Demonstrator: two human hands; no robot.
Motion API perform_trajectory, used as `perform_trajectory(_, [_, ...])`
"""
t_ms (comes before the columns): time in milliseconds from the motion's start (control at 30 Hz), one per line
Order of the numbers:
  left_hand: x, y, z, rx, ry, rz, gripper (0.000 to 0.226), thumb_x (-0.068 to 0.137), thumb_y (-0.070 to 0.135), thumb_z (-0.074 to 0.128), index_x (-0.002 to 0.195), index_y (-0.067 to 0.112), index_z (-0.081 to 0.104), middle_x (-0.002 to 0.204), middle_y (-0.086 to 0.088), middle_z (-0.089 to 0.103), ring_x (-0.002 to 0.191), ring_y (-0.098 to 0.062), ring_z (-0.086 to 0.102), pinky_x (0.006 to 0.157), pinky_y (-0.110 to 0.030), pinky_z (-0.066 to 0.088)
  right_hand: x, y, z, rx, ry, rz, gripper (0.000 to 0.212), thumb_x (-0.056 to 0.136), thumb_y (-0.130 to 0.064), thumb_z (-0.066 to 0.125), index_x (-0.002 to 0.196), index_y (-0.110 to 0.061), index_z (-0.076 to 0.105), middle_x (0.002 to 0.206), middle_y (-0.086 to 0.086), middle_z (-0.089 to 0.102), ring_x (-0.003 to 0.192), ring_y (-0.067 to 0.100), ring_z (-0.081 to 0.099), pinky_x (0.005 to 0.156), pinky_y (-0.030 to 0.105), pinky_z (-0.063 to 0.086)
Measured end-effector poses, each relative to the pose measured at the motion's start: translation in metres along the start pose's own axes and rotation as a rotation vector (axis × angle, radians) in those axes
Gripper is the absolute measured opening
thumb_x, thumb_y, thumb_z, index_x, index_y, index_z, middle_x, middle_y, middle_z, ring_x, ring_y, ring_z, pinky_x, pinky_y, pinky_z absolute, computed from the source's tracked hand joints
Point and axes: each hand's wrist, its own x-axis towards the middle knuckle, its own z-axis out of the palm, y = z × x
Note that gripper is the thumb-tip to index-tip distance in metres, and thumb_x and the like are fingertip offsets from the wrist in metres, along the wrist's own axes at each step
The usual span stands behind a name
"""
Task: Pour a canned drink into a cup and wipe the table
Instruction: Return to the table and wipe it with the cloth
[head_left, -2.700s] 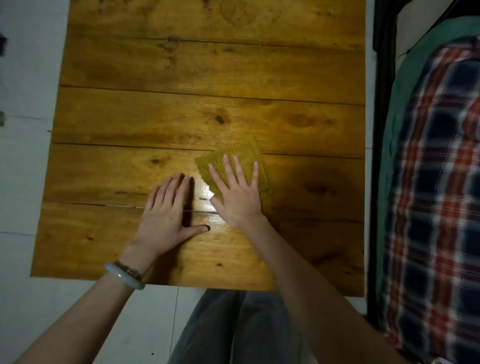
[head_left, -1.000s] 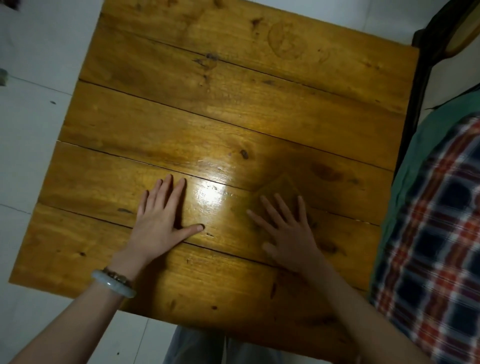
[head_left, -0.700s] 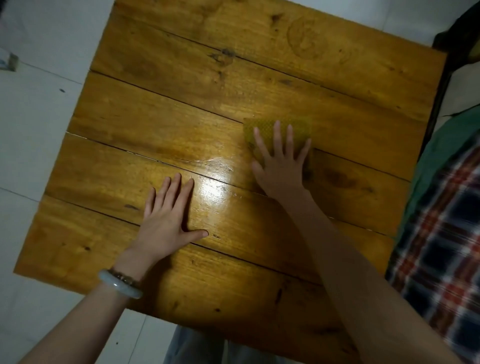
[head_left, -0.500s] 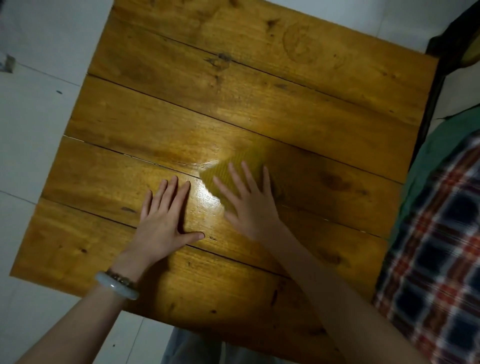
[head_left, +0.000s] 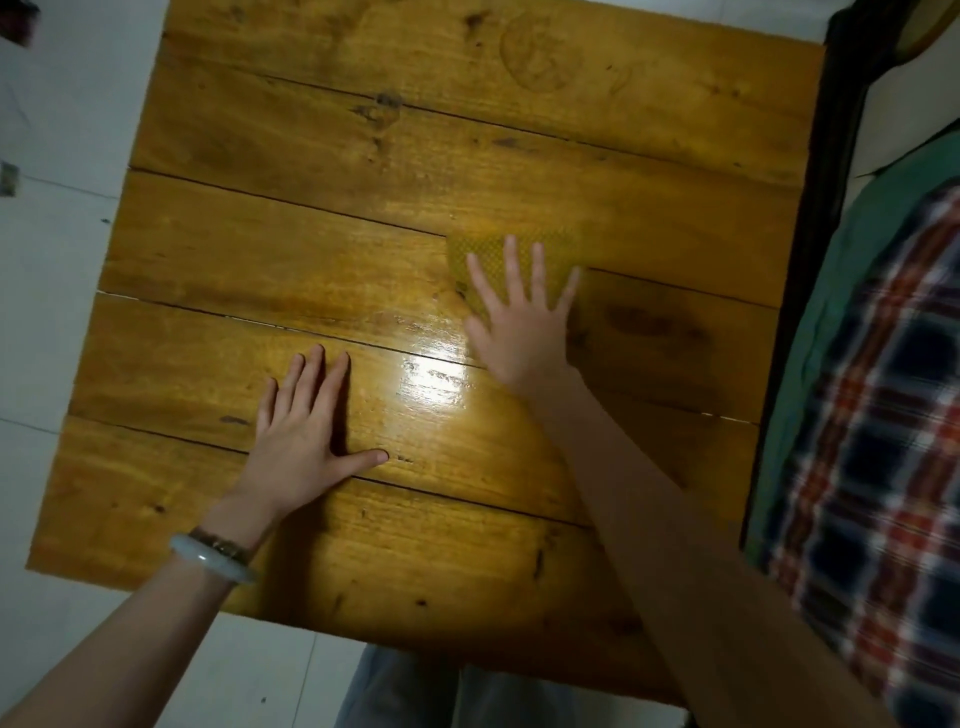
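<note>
- The yellow cloth (head_left: 498, 260) lies flat on the wooden table (head_left: 363, 156), a little toward three o'clock from the table's middle, across a seam between two planks.
- The right hand (head_left: 519, 332) presses it down with an open palm; its fingers (head_left: 511, 270) are spread wide over the cloth, pinning it rather than gripping it.
- Half a second ago the cloth sat nearer the person, close beside the glossy patch; now it is farther out toward twelve o'clock and shifted toward three. A little before that it was out there too, so the hand is scrubbing back and forth.
- That reads as the wiping step well under way. No can or cup is in view, so I judge the pouring done, though the pictures cannot confirm it.
- The shiny patch (head_left: 436, 379) at about seven o'clock from the cloth may be lamp glare or a damp film; I cannot tell which.
- The left hand (head_left: 306, 431) rests flat on the table at about eight o'clock from the cloth, well apart from it, fingers close together, thumb out, holding nothing. It has stayed in place, bracing.
- A pale bangle (head_left: 213, 561) circles the left wrist.
- A plaid fabric (head_left: 883, 415) lies beyond the table's three o'clock edge, past a dark frame (head_left: 810, 260).
- Nothing on the tabletop blocks the cloth's path.
</note>
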Motion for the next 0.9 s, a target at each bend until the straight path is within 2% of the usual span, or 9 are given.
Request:
perform_trajectory(167, [-0.001,0.004,-0.003,0.014,0.012,-0.014,0.121,0.057,0.081,0.045,0.151,0.023,-0.003,0.159,-0.006,-0.008,0.145,-0.021,-0.011,0.116,-0.046,-0.002,-0.043,-0.049,0.017,-0.075,-0.053,-0.295,0.067,0.091,-0.059,0.026,0.148,-0.036,-0.001,0.157,0.006,-0.011,0.142,0.033,-0.015,0.106,0.063,-0.016])
perform_trajectory(300, [-0.002,0.007,-0.004,-0.004,0.047,-0.043,0.117,0.062,0.069,0.065,0.151,0.023,0.005,0.159,-0.008,-0.001,0.146,-0.023,-0.005,0.116,-0.047,0.001,-0.115,-0.02,0.039,-0.057,-0.071,-0.457,0.068,0.082,-0.052,0.032,0.146,-0.034,0.019,0.156,0.004,0.015,0.144,0.031,0.009,0.11,0.062,-0.002])
perform_trajectory(367, [-0.004,0.007,-0.003,0.009,0.053,-0.035,0.114,0.066,0.065,0.067,0.151,0.023,0.005,0.159,-0.008,-0.001,0.146,-0.023,-0.005,0.115,-0.046,0.001,-0.136,0.016,0.042,-0.108,-0.055,-0.47,0.071,0.075,-0.051,0.034,0.144,-0.037,0.023,0.154,0.002,0.024,0.142,0.029,0.017,0.109,0.062,0.002])
perform_trajectory(467, [-0.009,0.008,0.0,-0.004,0.06,0.006,0.104,0.073,0.063,0.062,0.151,0.023,0.007,0.159,-0.007,-0.001,0.146,-0.023,-0.004,0.115,-0.047,0.003,-0.129,0.071,0.032,-0.117,-0.003,-0.303,0.073,0.071,-0.05,0.036,0.142,-0.038,0.024,0.151,0.005,0.031,0.139,0.029,0.019,0.107,0.061,0.007])
perform_trajectory(567, [-0.017,0.008,0.006,-0.032,0.081,0.068,0.09,0.08,0.067,0.05,0.151,0.026,0.012,0.159,-0.008,0.002,0.145,-0.025,0.002,0.116,-0.048,0.007,-0.092,0.095,0.019,-0.077,0.009,-0.034,0.068,0.08,-0.053,0.027,0.145,-0.038,0.017,0.156,0.008,0.018,0.142,0.035,0.013,0.107,0.067,0.005])
perform_trajectory(700, [-0.03,0.003,0.016,-0.054,0.083,0.041,0.086,0.086,0.066,0.042,0.151,0.021,0.01,0.159,-0.009,0.005,0.145,-0.024,0.002,0.117,-0.045,0.005,-0.044,0.05,0.007,-0.016,0.026,0.161,0.066,0.088,-0.057,0.021,0.148,-0.035,0.004,0.157,0.011,-0.003,0.143,0.038,-0.003,0.104,0.068,-0.005])
perform_trajectory(767, [-0.038,-0.004,0.018,-0.032,0.091,0.044,0.084,0.086,0.065,0.039,0.151,0.019,0.01,0.159,-0.008,0.006,0.145,-0.024,0.003,0.117,-0.044,0.005,-0.037,0.009,0.007,-0.011,-0.014,0.099,0.067,0.091,-0.059,0.024,0.147,-0.036,-0.005,0.156,0.009,-0.013,0.142,0.037,-0.011,0.103,0.066,-0.011])
perform_trajectory(833, [-0.048,-0.013,0.02,-0.012,0.088,0.04,0.082,0.087,0.061,0.038,0.151,0.018,0.012,0.158,-0.008,0.008,0.145,-0.025,0.005,0.117,-0.045,0.006,-0.05,-0.034,0.017,-0.057,-0.05,-0.084,0.068,0.091,-0.062,0.021,0.146,-0.037,-0.01,0.154,0.006,-0.021,0.141,0.036,-0.016,0.103,0.066,-0.015])
perform_trajectory(900, [-0.057,-0.022,0.021,0.007,0.093,0.031,0.073,0.092,0.055,0.036,0.151,0.016,0.015,0.158,-0.01,0.011,0.145,-0.028,0.009,0.116,-0.048,0.01,-0.082,-0.065,0.035,-0.071,-0.068,-0.272,0.07,0.09,-0.062,0.027,0.147,-0.036,-0.004,0.154,0.006,-0.017,0.142,0.036,-0.013,0.105,0.066,-0.015])
